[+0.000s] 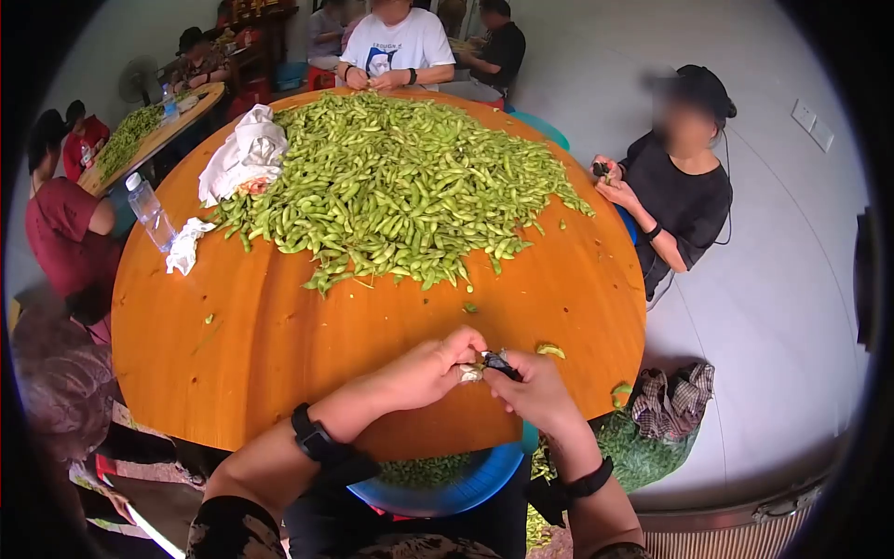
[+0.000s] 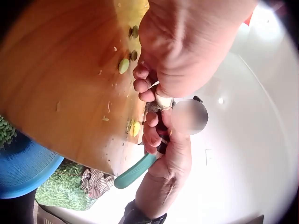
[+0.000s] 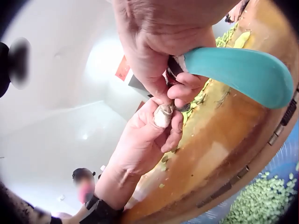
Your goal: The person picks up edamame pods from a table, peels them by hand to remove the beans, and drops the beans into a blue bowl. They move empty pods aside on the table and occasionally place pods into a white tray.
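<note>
My left hand (image 1: 430, 371) is in front of me over the near table edge, its fingers curled. Its thumb has a white wrapping (image 3: 162, 115), and a thin white strip (image 2: 154, 84) shows by its fingertips. My right hand (image 1: 545, 396) grips a tool with a broad teal handle (image 3: 243, 70) and a black part (image 1: 503, 364). The tool's working end is hidden between the hands. The right fingertips meet the left thumb's tip. I cannot tell what my left fingers hold. A large heap of green soybean pods (image 1: 410, 186) covers the far side of the round wooden table (image 1: 279, 326).
Below the table edge, a blue basin (image 1: 447, 489) holds shelled beans. A green bag (image 1: 643, 456) with a checked cloth (image 1: 672, 401) stands right. Left lie a white cloth (image 1: 244, 154), a water bottle (image 1: 152, 212) and crumpled tissue (image 1: 189, 246). Several people sit around.
</note>
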The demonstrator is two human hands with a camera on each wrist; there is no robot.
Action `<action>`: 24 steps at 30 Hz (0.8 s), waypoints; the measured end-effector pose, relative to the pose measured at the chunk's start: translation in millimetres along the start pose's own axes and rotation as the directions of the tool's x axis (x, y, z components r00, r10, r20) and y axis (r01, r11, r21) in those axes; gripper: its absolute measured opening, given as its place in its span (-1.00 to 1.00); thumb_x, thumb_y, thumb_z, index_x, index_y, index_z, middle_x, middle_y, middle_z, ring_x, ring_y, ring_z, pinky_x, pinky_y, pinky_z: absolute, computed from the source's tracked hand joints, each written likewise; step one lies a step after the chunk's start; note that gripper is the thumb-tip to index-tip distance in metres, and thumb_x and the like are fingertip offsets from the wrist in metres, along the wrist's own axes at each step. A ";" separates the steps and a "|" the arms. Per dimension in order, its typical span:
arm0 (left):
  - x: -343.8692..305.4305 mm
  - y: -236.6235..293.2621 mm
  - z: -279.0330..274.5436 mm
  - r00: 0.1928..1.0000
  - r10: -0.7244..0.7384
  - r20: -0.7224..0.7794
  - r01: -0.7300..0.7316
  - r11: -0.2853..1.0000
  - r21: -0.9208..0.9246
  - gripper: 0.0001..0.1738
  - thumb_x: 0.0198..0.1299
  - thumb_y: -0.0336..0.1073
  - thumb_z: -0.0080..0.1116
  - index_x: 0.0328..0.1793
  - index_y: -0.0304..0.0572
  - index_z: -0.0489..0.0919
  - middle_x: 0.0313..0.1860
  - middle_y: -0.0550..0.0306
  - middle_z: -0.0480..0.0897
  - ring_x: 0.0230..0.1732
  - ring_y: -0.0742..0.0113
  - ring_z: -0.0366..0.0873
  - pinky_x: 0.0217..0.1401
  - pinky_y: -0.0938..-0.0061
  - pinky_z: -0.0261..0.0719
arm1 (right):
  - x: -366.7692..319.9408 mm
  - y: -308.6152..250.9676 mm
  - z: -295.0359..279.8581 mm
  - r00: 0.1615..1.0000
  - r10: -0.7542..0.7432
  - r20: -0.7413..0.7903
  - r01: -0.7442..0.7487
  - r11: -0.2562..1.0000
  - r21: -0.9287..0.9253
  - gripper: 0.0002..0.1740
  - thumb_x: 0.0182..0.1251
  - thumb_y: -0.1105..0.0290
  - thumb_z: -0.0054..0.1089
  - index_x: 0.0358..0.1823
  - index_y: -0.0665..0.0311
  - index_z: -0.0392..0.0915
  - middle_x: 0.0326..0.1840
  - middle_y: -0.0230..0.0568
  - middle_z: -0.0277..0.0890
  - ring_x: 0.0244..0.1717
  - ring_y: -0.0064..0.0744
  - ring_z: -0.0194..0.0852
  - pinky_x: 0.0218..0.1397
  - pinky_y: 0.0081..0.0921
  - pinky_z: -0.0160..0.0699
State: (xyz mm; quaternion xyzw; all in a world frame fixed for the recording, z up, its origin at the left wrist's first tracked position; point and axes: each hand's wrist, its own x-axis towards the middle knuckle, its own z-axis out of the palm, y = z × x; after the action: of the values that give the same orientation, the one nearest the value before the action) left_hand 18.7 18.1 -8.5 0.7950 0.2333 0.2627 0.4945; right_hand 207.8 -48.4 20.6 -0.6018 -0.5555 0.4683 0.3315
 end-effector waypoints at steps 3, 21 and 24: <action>0.6 -6.5 4.0 0.998 0.048 -0.046 -0.049 0.998 -0.026 -0.74 0.27 -0.53 0.01 0.06 -0.18 0.34 -0.23 -0.04 0.65 -0.22 0.05 0.63 -0.14 0.33 0.54 | -1.6 -0.1 -1.7 1.000 0.027 0.015 -0.028 0.999 0.040 -0.85 0.32 0.38 0.19 -0.40 0.25 0.51 -0.62 -0.51 0.42 -0.67 -0.75 0.30 -0.62 -0.74 0.24; 1.8 2.1 8.6 0.973 -0.231 -0.017 0.191 0.839 -0.510 -0.90 0.39 -0.37 -0.08 -0.09 -0.16 0.46 -0.42 0.30 0.48 -0.42 0.57 0.39 -0.38 0.63 0.36 | 1.0 5.2 11.1 0.991 0.105 0.082 -0.133 0.725 0.676 -0.89 0.27 0.41 0.18 -0.31 0.32 0.54 -0.67 -0.38 0.39 -0.78 -0.66 0.18 -0.72 -0.67 0.07; 0.9 1.9 7.8 0.953 -0.302 0.008 0.245 0.755 -0.609 -0.90 0.41 -0.37 -0.12 -0.09 -0.11 0.45 -0.49 0.37 0.39 -0.48 0.63 0.29 -0.46 0.73 0.23 | 1.2 7.9 5.8 0.988 0.108 0.107 -0.152 0.732 0.664 -0.89 0.26 0.41 0.17 -0.34 0.31 0.52 -0.66 -0.35 0.41 -0.78 -0.65 0.21 -0.72 -0.68 0.09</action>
State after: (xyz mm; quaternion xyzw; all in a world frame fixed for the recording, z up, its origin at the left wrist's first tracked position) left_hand 24.6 12.6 -9.5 0.5404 0.2733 0.2837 0.7435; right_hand 205.1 -49.3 11.1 -0.4650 -0.3164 0.6768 0.4751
